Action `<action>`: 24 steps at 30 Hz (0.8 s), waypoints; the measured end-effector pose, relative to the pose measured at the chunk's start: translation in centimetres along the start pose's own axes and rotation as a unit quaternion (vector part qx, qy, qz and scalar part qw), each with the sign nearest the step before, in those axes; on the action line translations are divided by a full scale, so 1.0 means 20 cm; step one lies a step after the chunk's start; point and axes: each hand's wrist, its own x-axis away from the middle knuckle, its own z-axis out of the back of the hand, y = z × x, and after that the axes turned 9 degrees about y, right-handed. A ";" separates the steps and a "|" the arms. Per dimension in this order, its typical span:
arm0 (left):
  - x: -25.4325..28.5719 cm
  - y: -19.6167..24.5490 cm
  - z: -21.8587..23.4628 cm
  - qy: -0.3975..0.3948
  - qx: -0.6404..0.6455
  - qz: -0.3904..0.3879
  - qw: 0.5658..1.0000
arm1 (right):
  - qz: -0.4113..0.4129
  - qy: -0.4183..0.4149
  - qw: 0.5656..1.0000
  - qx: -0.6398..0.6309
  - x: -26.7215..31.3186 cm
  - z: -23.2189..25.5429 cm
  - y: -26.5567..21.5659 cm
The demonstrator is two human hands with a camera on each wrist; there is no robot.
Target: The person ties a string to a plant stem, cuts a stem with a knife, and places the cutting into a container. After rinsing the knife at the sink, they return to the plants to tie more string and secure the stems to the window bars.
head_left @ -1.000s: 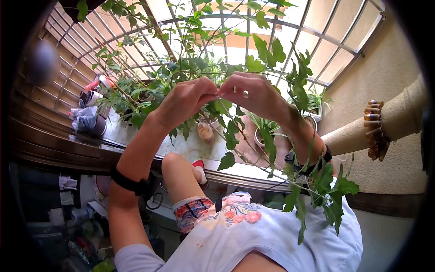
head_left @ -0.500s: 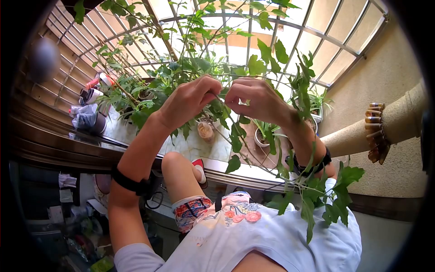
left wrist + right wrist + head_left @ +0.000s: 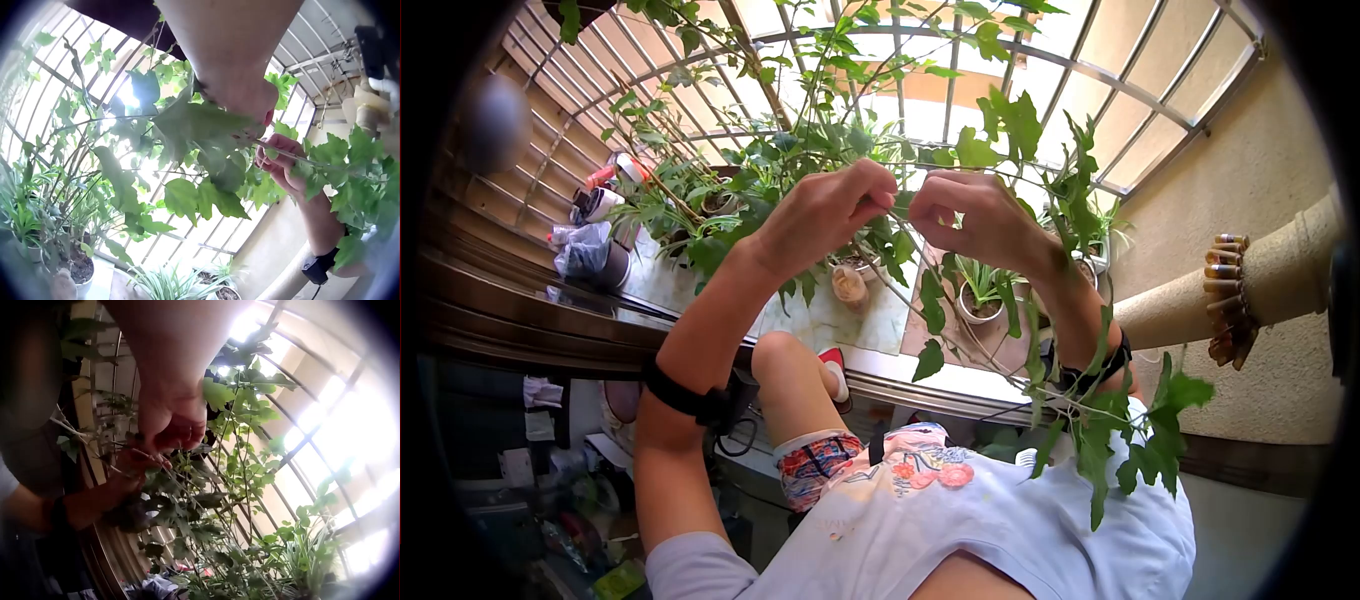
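Observation:
My left hand pinches a thin plant stem between thumb and fingers, in the middle of the head view. This leafy stem slants down to the right towards my chest, ending in a spray of lobed leaves. A short gap to the right, my right hand has curled fingers, its fingertips right by the stem; I cannot tell whether they pinch anything. In the left wrist view, the stem crosses in front of the right hand. Large leaves partly hide the left fingers there.
Metal window bars curve behind the tall plants. Potted plants and a brownish bag stand on the ledge. A thick pipe wearing a ring of brown pieces is at right. Bottles and bags crowd the left.
My hands were together at the stem a second ago; the right hand has since drawn off to the right and slightly down. The hanging leaves on the right have swayed. The left hand stays at the stem.

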 end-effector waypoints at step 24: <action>0.00 0.01 0.00 -0.008 0.005 0.012 1.000 | -0.146 -0.036 0.985 -0.086 0.01 0.04 -0.01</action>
